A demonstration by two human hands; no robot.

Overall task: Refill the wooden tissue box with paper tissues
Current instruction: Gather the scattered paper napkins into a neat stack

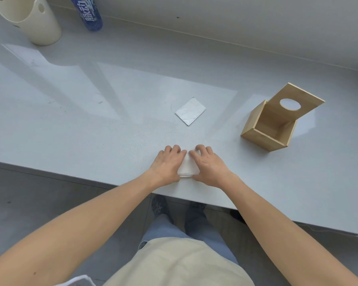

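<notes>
A white stack of paper tissues (188, 167) lies on the grey counter near its front edge. My left hand (167, 165) grips its left side and my right hand (209, 165) grips its right side; the fingers of both curl over the far edge. The hands hide most of the stack. The wooden tissue box (262, 137) stands to the right, apart from my hands. It is open and looks empty. Its lid (296, 104), with a round hole, leans tilted on the box's far rim.
A flat silvery-white packet (190, 111) lies on the counter (91, 120) beyond my hands. A cream plastic bin (29, 19) and a blue bottle (89, 13) stand at the far left. The counter's front edge runs just below my wrists.
</notes>
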